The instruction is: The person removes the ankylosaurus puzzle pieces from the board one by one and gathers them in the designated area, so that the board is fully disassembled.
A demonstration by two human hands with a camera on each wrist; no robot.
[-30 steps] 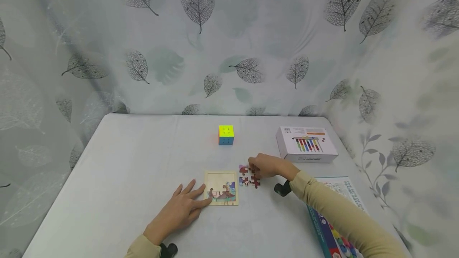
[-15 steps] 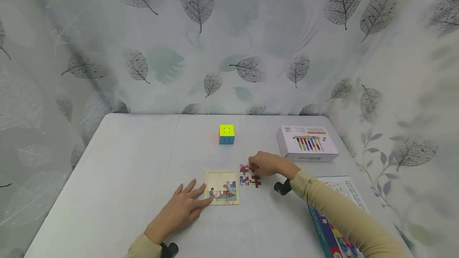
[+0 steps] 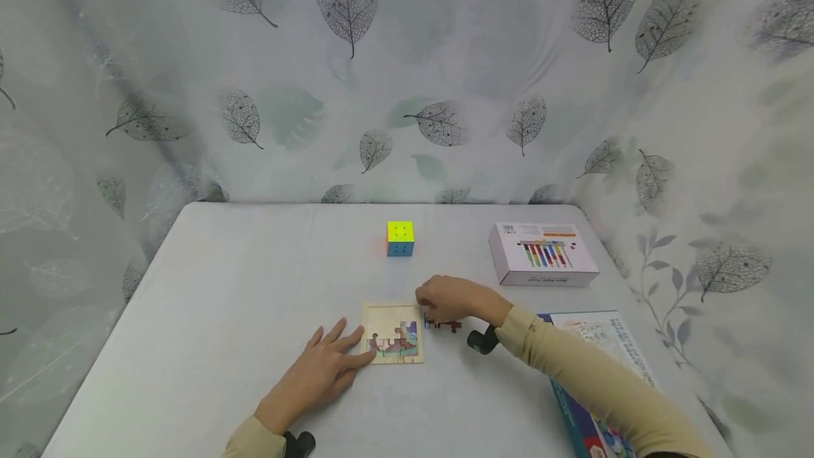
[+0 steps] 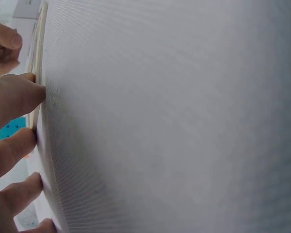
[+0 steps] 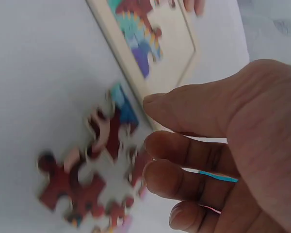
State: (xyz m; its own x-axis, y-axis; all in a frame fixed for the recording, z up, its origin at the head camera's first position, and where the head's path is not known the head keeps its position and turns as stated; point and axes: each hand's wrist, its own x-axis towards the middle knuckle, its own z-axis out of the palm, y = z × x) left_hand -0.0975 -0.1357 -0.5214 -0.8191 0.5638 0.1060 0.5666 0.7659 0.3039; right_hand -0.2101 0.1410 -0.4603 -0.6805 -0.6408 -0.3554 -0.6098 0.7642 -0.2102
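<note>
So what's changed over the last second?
The right hand moved left across the loose pieces, reaching the wooden tray's right edge; no piece shows in its fingers. Unchanged: left hand at the tray's left edge, fitted pieces, cube, white box.

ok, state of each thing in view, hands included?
Puzzle tray: flat, partly filled, upper area bare.
Loose pieces: unplaced, beside the tray.
Left hand: fingers spread, touching the tray's edge.
Right hand: fingers bent, at the tray's corner; no piece visible in grasp.
Cube: top all yellow, front all blue.
White box: closed, lying flat.
Teal-edged box: flat, partly hidden by sleeve.
</note>
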